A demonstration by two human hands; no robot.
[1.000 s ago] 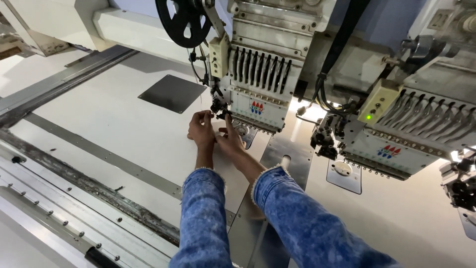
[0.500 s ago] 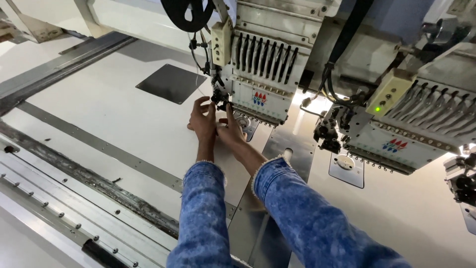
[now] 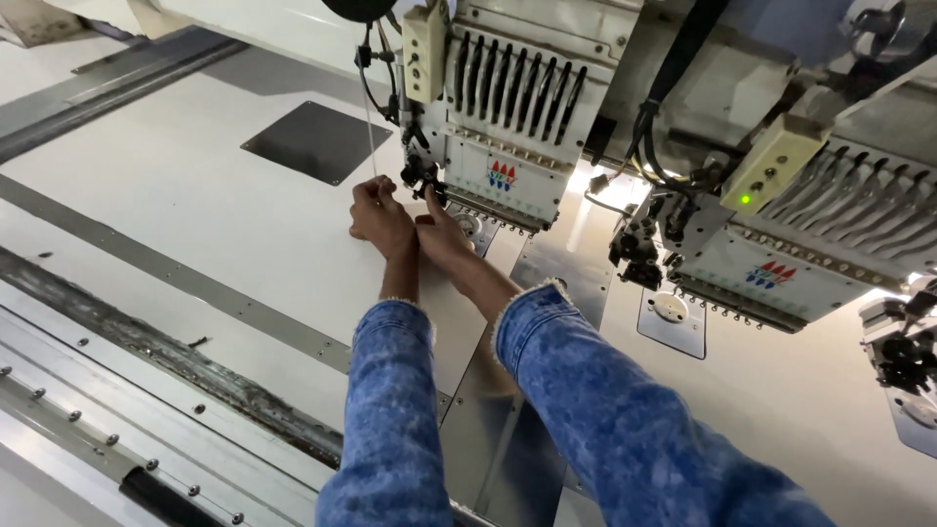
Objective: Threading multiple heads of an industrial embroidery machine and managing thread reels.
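Both my arms, in blue denim sleeves, reach under an embroidery machine head (image 3: 508, 117) with a row of needle bars. My left hand (image 3: 379, 215) pinches a thin white thread (image 3: 369, 127) that runs down from the machine above. My right hand (image 3: 441, 234) is beside it, fingers up at the small black needle-area part (image 3: 422, 176) at the head's lower left corner. What the right fingertips grip is too small to tell.
A second embroidery head (image 3: 800, 224) with a green light stands to the right, and part of a third (image 3: 903, 356) at the far right. A white machine table (image 3: 195, 205) holds a dark square plate (image 3: 317, 141). Metal rails (image 3: 146, 342) cross the near left.
The view has moved closer to the machine head. My hands stay at the same spot under the head, with only small finger shifts.
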